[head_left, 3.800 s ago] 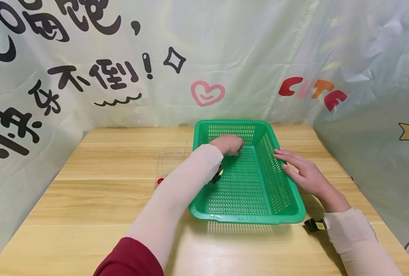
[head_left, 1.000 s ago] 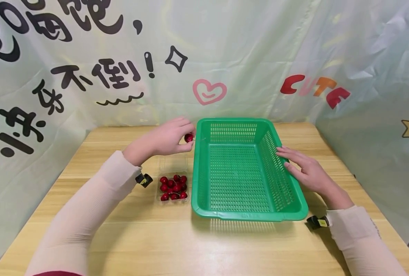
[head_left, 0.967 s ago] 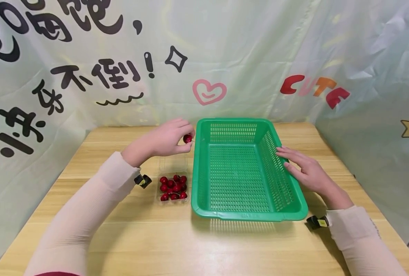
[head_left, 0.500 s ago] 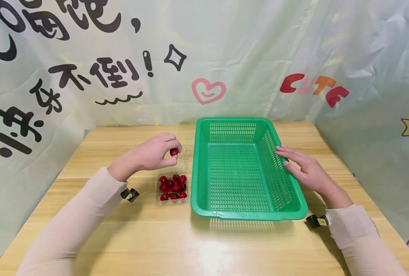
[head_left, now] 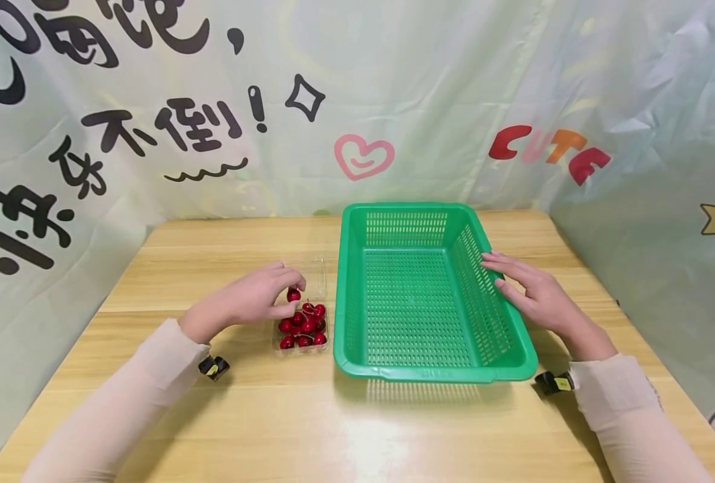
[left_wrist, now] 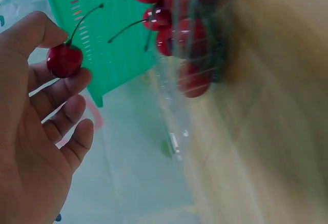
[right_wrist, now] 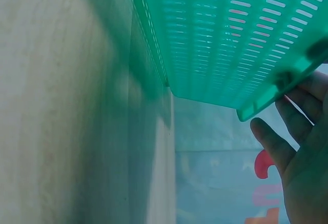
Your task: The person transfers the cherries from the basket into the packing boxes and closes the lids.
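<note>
My left hand (head_left: 255, 295) pinches one dark red cherry (left_wrist: 65, 60) between thumb and fingers, its stem pointing up and away in the left wrist view. In the head view that hand hovers at the back left of a clear plastic box (head_left: 279, 352) holding several cherries (head_left: 304, 341). Right of the box stands a green perforated basket (head_left: 436, 374). My right hand (head_left: 535, 298) rests on the basket's right rim with its fingers extended; in the right wrist view its fingertips (right_wrist: 292, 116) touch that rim from outside.
The box's clear lid (head_left: 314, 275) lies open behind it. Box and basket stand close together on a wooden table (head_left: 243, 422). A printed curtain (head_left: 430, 100) encloses the back and sides.
From inside the basket my left hand came out to the left, held a cherry near the basket's far left corner, then carried it down toward the box. My right hand stayed on the rim.
</note>
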Demonstrator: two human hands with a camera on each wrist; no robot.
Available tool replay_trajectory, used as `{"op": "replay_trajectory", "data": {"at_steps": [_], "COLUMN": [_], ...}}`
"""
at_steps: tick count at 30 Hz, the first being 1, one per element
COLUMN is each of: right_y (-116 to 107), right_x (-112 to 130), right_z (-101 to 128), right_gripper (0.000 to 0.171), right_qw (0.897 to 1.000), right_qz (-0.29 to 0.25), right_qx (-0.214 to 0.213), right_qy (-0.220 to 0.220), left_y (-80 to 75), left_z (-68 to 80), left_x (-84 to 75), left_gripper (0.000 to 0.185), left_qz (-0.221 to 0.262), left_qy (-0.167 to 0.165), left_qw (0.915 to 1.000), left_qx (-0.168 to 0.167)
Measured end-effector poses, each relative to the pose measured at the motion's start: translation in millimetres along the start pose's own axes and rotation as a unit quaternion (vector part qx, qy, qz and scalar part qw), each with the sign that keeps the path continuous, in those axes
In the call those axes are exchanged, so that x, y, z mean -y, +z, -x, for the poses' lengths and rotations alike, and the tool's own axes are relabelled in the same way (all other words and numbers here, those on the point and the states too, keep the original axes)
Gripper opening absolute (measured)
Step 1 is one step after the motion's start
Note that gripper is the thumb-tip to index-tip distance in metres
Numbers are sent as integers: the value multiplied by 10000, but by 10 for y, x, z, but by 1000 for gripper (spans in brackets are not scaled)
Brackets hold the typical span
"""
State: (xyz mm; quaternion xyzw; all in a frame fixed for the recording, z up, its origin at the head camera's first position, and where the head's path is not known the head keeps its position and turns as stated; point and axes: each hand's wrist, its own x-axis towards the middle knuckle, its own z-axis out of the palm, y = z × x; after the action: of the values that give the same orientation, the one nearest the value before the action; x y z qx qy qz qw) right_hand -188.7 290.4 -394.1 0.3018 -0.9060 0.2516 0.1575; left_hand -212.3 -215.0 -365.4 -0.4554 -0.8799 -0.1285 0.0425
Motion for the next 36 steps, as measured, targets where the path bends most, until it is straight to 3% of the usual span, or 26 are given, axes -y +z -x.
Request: {"op": "replay_trajectory", "data": {"at_steps": [6,19,29,36], "right_y": [-19,-118,-199,-290], "right_x": [-4,-53,-106,61], "right_z": [-5,-125,-230,-306], "right_gripper": [46,46,43,45], "right_qw": [9999,9989,9957,9910], "right_qz": [45,149,571,1094], "right_qx": [97,444,719,774], "right_qy": [81,84,126,37], "left_y": [78,235,268,296], "left_z": [114,231,261,295], "left_x": [18,42,59,84], "left_gripper": [20,26,27,29], "left_qz": [155,298,206,110], "left_qy": [-268,-445,-531,-446], "left_qw": [9994,9981,9976,9984], "left_qx": [121,314,405,337]}}
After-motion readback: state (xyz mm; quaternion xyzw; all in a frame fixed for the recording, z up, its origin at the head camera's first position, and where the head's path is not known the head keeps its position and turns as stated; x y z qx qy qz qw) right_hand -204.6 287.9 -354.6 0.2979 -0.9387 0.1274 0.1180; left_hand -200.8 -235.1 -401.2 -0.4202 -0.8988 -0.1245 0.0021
